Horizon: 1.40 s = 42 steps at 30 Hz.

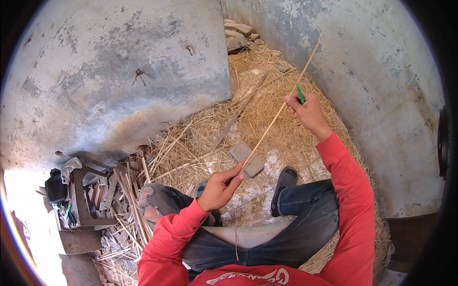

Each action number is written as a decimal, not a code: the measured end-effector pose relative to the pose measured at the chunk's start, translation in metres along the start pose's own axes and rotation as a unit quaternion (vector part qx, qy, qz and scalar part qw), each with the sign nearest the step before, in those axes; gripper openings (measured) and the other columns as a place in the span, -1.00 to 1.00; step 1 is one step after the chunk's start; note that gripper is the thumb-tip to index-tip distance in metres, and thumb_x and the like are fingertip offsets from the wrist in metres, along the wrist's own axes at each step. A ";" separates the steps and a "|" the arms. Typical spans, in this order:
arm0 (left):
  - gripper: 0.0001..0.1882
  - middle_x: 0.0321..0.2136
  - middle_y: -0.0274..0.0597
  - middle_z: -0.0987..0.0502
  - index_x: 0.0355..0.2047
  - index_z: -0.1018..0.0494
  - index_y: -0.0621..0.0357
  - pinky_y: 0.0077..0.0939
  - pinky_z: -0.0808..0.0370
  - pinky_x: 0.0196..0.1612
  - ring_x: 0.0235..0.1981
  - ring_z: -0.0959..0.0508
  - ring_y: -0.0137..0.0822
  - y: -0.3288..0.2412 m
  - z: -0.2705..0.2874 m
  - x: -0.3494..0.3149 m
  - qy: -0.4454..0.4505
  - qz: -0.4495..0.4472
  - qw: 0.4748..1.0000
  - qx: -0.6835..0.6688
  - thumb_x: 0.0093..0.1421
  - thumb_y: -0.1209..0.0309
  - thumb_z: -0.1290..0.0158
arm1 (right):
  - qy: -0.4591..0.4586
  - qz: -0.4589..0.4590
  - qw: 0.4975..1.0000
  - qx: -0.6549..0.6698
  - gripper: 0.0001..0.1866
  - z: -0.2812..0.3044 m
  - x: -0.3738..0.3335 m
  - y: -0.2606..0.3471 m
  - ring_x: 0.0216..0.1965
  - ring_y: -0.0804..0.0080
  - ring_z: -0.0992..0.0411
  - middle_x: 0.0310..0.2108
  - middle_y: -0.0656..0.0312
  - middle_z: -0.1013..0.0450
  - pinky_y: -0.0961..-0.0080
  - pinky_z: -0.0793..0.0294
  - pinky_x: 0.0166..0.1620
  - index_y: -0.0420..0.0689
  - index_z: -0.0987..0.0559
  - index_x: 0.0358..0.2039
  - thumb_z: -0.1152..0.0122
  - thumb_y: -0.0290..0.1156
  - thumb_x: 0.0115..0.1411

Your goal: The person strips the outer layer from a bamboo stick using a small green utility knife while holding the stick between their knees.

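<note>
A long thin pale stick (272,123), like a split cane strip, slants from low centre up to the far right. Near its lower end my left hand (220,186) is closed round it. Further up, my right hand (307,113) has its thumb and fingers closed beside the stick, touching or nearly touching it. That same hand grips a slim green tool (300,94); only its green part stands out above the fingers, so its kind cannot be made out. A loose thin strand (236,243) hangs over my lap.
Straw and shavings (267,105) cover the floor, with a grey brick (247,158) between my feet. Long split sticks (131,195) lie at left beside a dark metal frame (86,209). Grey worn panels (124,71) stand around; stone pieces (237,38) are piled far back.
</note>
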<state>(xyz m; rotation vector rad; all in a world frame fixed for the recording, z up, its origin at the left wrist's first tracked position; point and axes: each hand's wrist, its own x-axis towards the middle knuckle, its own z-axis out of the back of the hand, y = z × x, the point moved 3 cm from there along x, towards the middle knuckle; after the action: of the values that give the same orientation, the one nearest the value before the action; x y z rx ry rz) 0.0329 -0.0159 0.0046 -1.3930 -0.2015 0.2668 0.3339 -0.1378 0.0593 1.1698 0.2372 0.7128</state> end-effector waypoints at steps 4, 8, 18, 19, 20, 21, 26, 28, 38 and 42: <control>-0.56 -0.59 -0.56 -0.22 0.26 -0.34 0.26 -0.72 -0.18 -0.50 -0.55 -0.18 -0.69 0.002 0.001 0.002 0.017 0.006 1.000 -0.005 0.42 0.39 0.01 | -0.036 -0.021 0.999 0.032 -0.68 0.006 0.006 -0.010 -0.61 0.65 -0.31 -0.63 0.36 -0.40 0.59 -0.27 -0.50 -0.22 -0.56 -0.46 -0.26 -0.22 0.30; -0.56 -0.65 -0.57 -0.16 0.29 -0.31 0.23 -0.72 -0.11 -0.58 -0.66 -0.14 -0.69 -0.002 0.001 0.002 0.063 0.063 0.985 -0.149 0.46 0.37 0.11 | -0.117 -0.045 0.991 0.039 -0.63 0.031 0.009 -0.011 -0.60 0.63 -0.30 -0.63 0.38 -0.36 0.57 -0.24 -0.51 -0.22 -0.57 -0.40 -0.21 -0.13 0.32; -0.55 -0.66 -0.55 -0.13 0.32 -0.25 0.26 -0.71 -0.07 -0.63 -0.72 -0.11 -0.68 0.000 0.008 0.005 0.037 0.057 0.969 -0.236 0.49 0.37 0.17 | 0.198 0.084 0.926 -0.309 -0.45 -0.075 -0.093 0.070 -0.51 -0.10 -0.49 -0.57 -0.11 -0.47 0.09 -0.44 -0.38 -0.19 -0.62 -0.13 -0.01 0.10 0.35; -0.55 -0.66 -0.54 -0.14 0.32 -0.24 0.26 -0.71 -0.07 -0.63 -0.72 -0.11 -0.69 -0.001 0.007 0.005 0.030 0.053 0.969 -0.239 0.49 0.37 0.17 | 0.203 0.083 0.930 -0.295 -0.45 -0.080 -0.099 0.066 -0.50 -0.12 -0.49 -0.57 -0.11 -0.48 0.06 -0.44 -0.38 -0.19 -0.62 -0.15 0.00 0.10 0.35; -0.55 -0.66 -0.54 -0.14 0.32 -0.25 0.26 -0.71 -0.07 -0.63 -0.72 -0.11 -0.69 -0.001 0.007 0.006 0.031 0.058 0.970 -0.234 0.49 0.38 0.16 | 0.208 0.082 0.933 -0.282 -0.45 -0.084 -0.104 0.061 -0.49 -0.14 -0.49 -0.57 -0.11 -0.48 0.03 -0.44 -0.38 -0.19 -0.62 -0.16 0.01 0.10 0.36; -0.56 -0.66 -0.54 -0.13 0.32 -0.25 0.26 -0.71 -0.07 -0.64 -0.72 -0.11 -0.69 -0.001 0.011 0.003 0.026 0.066 0.972 -0.224 0.48 0.39 0.16 | 0.216 0.084 0.937 -0.261 -0.45 -0.092 -0.105 0.056 -0.49 -0.16 -0.49 -0.57 -0.11 -0.48 0.00 -0.44 -0.38 -0.18 -0.62 -0.18 0.02 0.10 0.36; -0.57 -0.65 -0.56 -0.12 0.30 -0.27 0.27 -0.70 -0.06 -0.64 -0.72 -0.09 -0.69 -0.001 0.013 0.004 0.025 0.077 0.974 -0.213 0.48 0.40 0.16 | 0.165 0.087 0.941 -0.281 -0.42 -0.074 -0.066 0.044 -0.49 -0.15 -0.51 -0.58 -0.10 -0.49 0.00 -0.46 -0.40 -0.17 -0.62 -0.21 0.09 0.13 0.38; -0.57 -0.65 -0.55 -0.13 0.30 -0.29 0.27 -0.70 -0.06 -0.64 -0.72 -0.10 -0.69 -0.001 0.015 0.003 0.021 0.082 0.973 -0.216 0.48 0.41 0.14 | 0.169 0.099 0.934 -0.299 -0.41 -0.077 -0.070 0.048 -0.49 -0.15 -0.51 -0.58 -0.10 -0.49 0.00 -0.46 -0.40 -0.17 -0.62 -0.20 0.11 0.14 0.38; -0.59 -0.67 -0.57 -0.09 0.28 -0.30 0.25 -0.70 -0.02 -0.64 -0.72 -0.07 -0.70 -0.007 0.011 -0.003 0.044 0.083 0.976 -0.197 0.48 0.41 0.16 | 0.074 0.032 0.956 -0.282 -0.34 -0.031 -0.017 0.027 -0.49 -0.12 -0.51 -0.58 -0.11 -0.48 0.01 -0.45 -0.37 -0.18 -0.62 -0.21 0.24 0.17 0.42; -0.59 -0.67 -0.57 -0.10 0.28 -0.31 0.24 -0.70 -0.04 -0.63 -0.72 -0.09 -0.70 -0.006 0.010 0.000 0.052 0.058 0.980 -0.181 0.49 0.39 0.17 | 0.066 0.077 0.946 -0.307 -0.36 -0.027 -0.024 0.038 -0.47 -0.11 -0.51 -0.57 -0.10 -0.48 0.02 -0.46 -0.35 -0.18 -0.62 -0.20 0.21 0.16 0.42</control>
<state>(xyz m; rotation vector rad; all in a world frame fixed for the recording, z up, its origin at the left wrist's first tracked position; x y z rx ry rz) 0.0303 -0.0077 0.0123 -1.7784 -0.0839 0.2610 0.2869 -0.1242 0.0779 0.5489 0.0248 0.9206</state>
